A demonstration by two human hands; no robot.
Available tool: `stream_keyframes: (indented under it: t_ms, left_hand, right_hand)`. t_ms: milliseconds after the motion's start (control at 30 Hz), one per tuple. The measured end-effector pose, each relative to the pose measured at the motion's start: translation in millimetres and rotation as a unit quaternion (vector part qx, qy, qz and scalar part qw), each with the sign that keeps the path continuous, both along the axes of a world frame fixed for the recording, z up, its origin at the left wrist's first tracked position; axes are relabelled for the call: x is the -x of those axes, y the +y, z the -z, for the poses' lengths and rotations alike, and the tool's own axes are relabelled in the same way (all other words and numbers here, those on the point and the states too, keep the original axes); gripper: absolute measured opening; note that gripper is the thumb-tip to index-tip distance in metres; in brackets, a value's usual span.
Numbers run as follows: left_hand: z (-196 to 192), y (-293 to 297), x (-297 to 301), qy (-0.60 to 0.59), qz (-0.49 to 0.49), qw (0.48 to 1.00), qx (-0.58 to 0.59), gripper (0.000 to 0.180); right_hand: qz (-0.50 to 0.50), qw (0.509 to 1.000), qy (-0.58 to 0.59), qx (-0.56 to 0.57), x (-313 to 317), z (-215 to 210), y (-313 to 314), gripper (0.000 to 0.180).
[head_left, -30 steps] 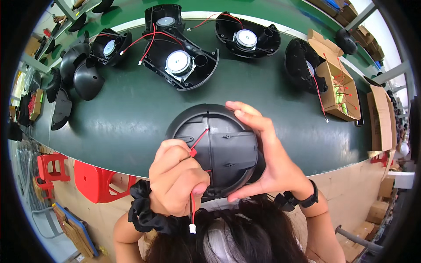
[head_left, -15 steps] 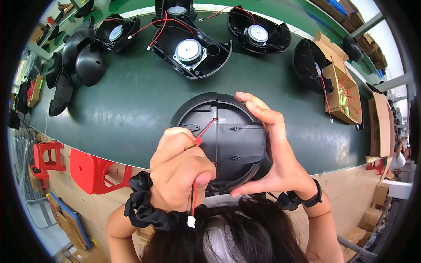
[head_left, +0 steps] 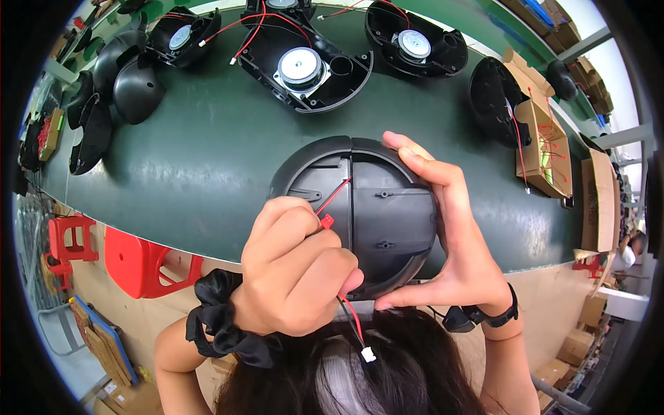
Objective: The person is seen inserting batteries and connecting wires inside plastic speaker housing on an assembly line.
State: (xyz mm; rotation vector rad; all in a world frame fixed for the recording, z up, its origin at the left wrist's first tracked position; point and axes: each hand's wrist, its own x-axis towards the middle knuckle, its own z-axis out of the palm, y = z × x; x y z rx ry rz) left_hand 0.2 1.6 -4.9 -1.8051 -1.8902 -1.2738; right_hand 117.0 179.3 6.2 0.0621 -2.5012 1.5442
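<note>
A round black plastic housing point(head_left: 393, 218), with a seam running down its face, is held upright before me at the table's near edge. My right hand point(head_left: 456, 228) wraps its right side, thumb low and fingers at the top. In front of the housing's left half, my left hand point(head_left: 297, 266) is closed round red-and-black wires. A small red connector point(head_left: 327, 221) sticks out above its fingers, near a wire that enters the seam. Below the fist hangs a white plug point(head_left: 369, 355) on a red and a black wire. The left fist hides the housing's lower left.
On the green table point(head_left: 207, 173) lie open black shells with round speakers point(head_left: 300, 66) and loose wires at the back. Curved black covers point(head_left: 140, 91) stand at left. A cardboard box point(head_left: 543, 155) of wired parts is at right. Red stools point(head_left: 135, 266) stand beyond the table's front edge.
The housing and both hands have shifted slightly right in the picture. The white plug has swung to the right below my left hand. Both grips are kept.
</note>
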Motion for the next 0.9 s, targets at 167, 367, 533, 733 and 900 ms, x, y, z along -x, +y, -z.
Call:
stream_keyframes:
  t_ms: [167, 367, 533, 733, 900]
  left_hand:
    - [0.3, 1.5, -0.5, -0.011, -0.001, 1.0, -0.004, 0.02]
    - [0.6, 1.2, 4.5, -0.017, 0.012, 1.0, -0.001, 0.021]
    - [-2.3, 2.8, 2.6, -0.019, 0.009, 1.0, 0.012, 0.021]
    - [-5.1, 3.5, 2.7, -0.022, 0.009, 0.999, 0.029, 0.02]
    - [-5.7, 6.0, 3.2, -0.026, 0.011, 0.999, 0.035, 0.02]
  right_hand:
    - [-0.003, 1.0, -0.006, -0.012, -0.1, -3.8, 1.6, 0.118]
    - [-0.011, 0.999, 0.033, 0.038, 3.9, 9.3, 2.1, 0.114]
    - [-0.012, 0.997, 0.066, 0.045, 3.5, 18.4, 3.3, 0.116]
    - [0.007, 0.996, 0.073, 0.059, -0.7, 24.5, 0.3, 0.117]
    - [0.007, 0.995, 0.073, 0.063, -1.3, 24.6, 1.2, 0.116]
